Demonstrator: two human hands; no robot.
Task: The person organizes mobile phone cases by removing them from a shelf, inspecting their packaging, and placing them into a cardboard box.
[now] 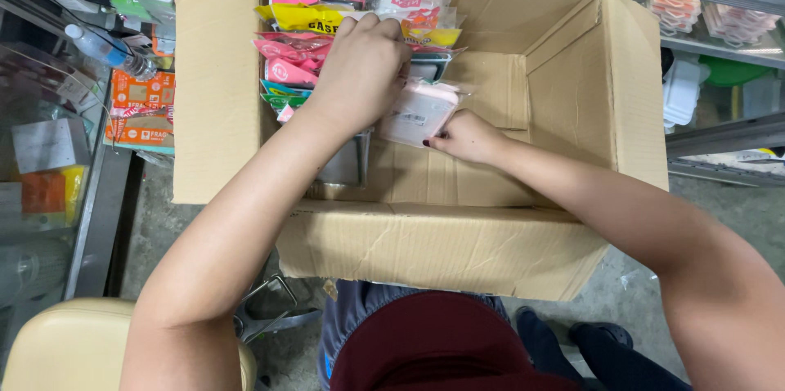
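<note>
left hand [360,72] lies palm down on a row of small flat packets [298,51] that stand on edge in the left part of a big brown cardboard box [556,88]. its fingers are bent over the tops of the packets and press on them, partly curled, and it grips no single packet that i can see. right hand [468,137] is just beside it, lower down in the box. its fingers are pinched shut on the bottom corner of a pale pink packet [419,111] in a clear wrap. that packet leans at a tilt at the near end of the row, touching the left hand too.

the packets look light and thin, like phone cases in shiny bags. i think the clear wrap is slippery, so a pinch on one corner could slide. a hold on both long edges looks safer. they seem a bit bendy, not easy to break, but the row could tip over if the left hand lets go.

the box sits in front of the person's lap, its flaps open. to the left there is a glass case with a plastic bottle [106,49] lying on it and some orange boxes [141,109] below. a cream chair seat [65,342] shows at the bottom left. shelves [719,23] with more wrapped goods stand at the right.
</note>
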